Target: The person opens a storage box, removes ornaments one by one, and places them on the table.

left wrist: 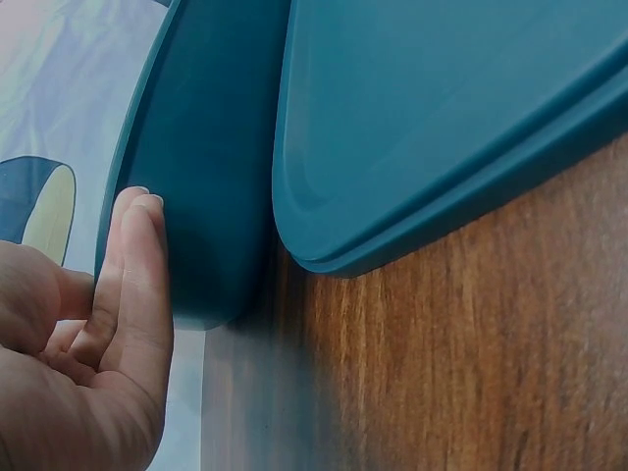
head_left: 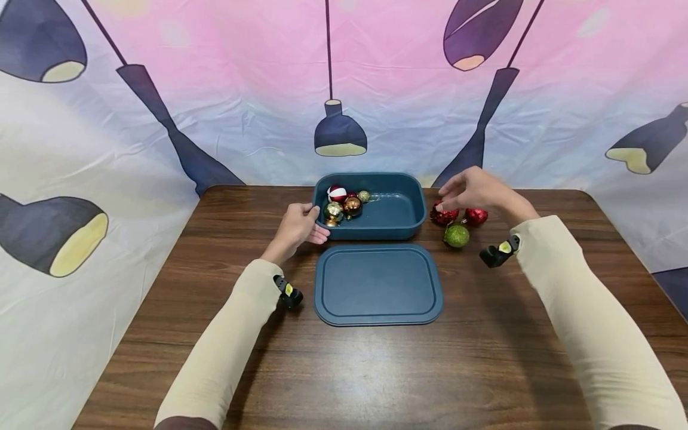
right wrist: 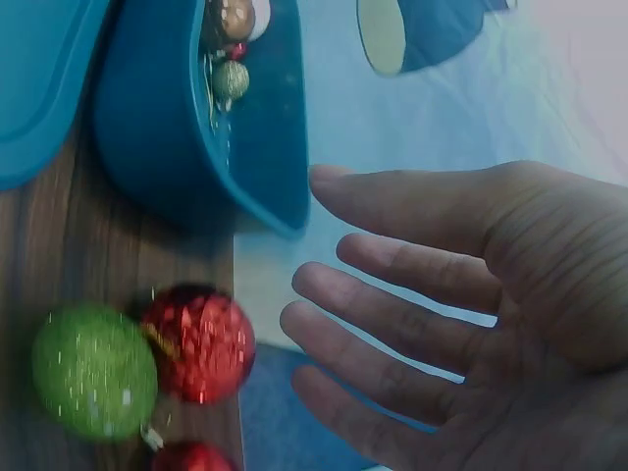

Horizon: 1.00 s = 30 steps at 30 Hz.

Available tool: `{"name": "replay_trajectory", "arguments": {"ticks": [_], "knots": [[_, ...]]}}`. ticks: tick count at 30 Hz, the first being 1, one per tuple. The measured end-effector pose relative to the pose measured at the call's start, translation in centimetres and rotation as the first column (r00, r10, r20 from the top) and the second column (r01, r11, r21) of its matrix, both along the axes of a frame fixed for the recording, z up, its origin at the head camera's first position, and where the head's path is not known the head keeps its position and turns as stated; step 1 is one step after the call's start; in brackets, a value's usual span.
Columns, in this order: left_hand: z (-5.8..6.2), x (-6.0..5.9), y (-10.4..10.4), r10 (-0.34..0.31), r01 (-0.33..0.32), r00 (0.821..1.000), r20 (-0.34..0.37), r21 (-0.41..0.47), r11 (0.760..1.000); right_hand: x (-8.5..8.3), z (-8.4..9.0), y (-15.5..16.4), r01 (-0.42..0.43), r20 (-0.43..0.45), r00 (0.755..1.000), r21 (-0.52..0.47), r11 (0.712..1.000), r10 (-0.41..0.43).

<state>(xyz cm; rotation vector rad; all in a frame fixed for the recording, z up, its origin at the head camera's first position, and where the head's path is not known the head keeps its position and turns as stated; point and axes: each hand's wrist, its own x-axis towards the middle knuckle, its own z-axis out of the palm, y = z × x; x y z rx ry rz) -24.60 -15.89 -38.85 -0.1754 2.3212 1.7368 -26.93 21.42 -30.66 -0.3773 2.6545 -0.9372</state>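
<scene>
Red bauble (head_left: 444, 214) on table (head_left: 215, 286) just under my right hand (head_left: 473, 190), beside bin (head_left: 400, 209); glittery, round (second red and green one close by). Right fingers (right wrist: 392, 343) spread loose, holding nothing. My left hand (head_left: 297, 227): straight fingers rest against bin's left wall.

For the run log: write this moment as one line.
left hand: open, touching blue box wall | right hand: open above red bauble | lid: off, on table
</scene>
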Motion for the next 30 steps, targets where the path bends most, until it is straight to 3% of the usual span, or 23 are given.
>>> {"name": "replay_trajectory", "arguments": {"ticks": [19,30], "knots": [[-0.3,-0.2,0.0,-0.003,0.003,1.000,-0.005,0.006,1.000,-0.8,-3.8,-9.0,-0.101,-0.065,0.993,-0.069,0.993,0.096],[-0.2,-0.2,0.1,-0.005,0.005,1.000,-0.003,0.006,1.000,-1.7,-6.5,-13.5,0.012,-0.108,0.994,-0.064,0.998,-0.019]]}}
